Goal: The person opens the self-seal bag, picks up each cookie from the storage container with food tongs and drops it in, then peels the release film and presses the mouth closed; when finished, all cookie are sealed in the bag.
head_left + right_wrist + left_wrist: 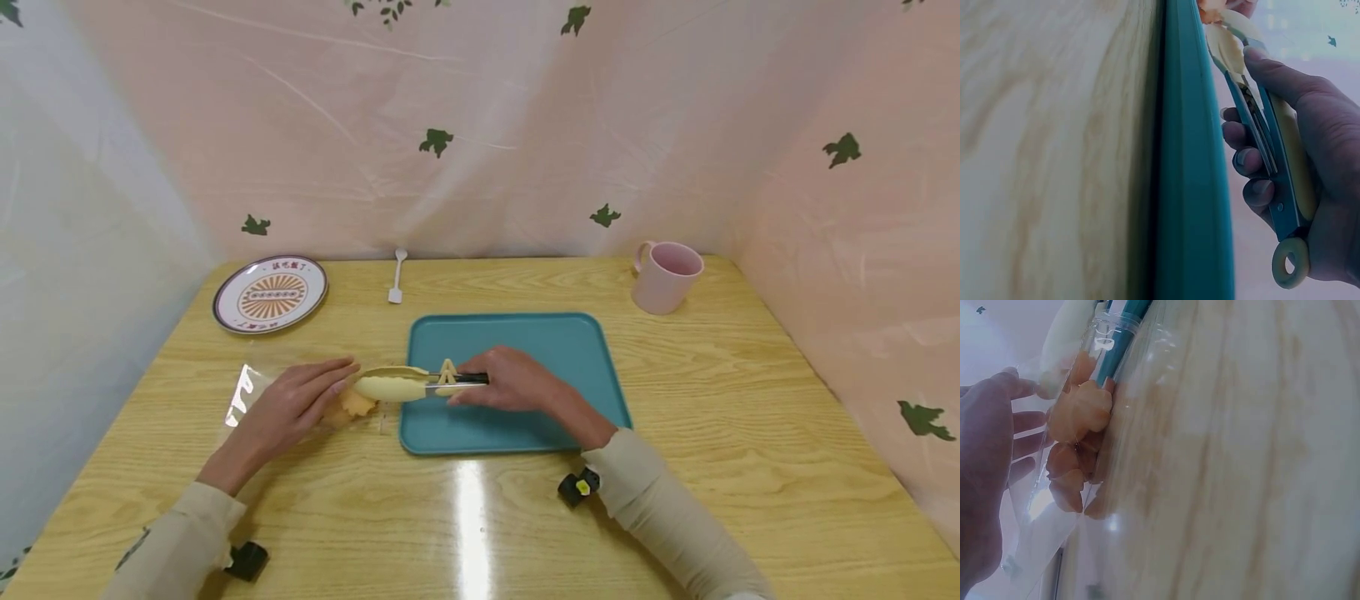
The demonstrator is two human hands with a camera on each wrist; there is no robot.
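My right hand [510,379] grips a pair of kitchen tongs [392,388] with cream scalloped heads and metal arms, held over the teal tray [517,433]. In the right wrist view the thumb lies along one arm of the tongs [1275,144] and the fingers curl round the other. A clear plastic bag [1035,506] of orange, flower-shaped pieces [1082,412] lies left of the tray. My left hand [300,400] holds the film by its fingertips near the bag's mouth. The tong heads point left, right at that mouth and the orange pieces; their tips are partly hidden by the left fingers.
A printed round plate [273,296] stands at the back left, with a small white spoon [398,277] to its right. At the back right is a pink mug [663,283]. Pink curtain [510,167] closes off the table's back and sides.
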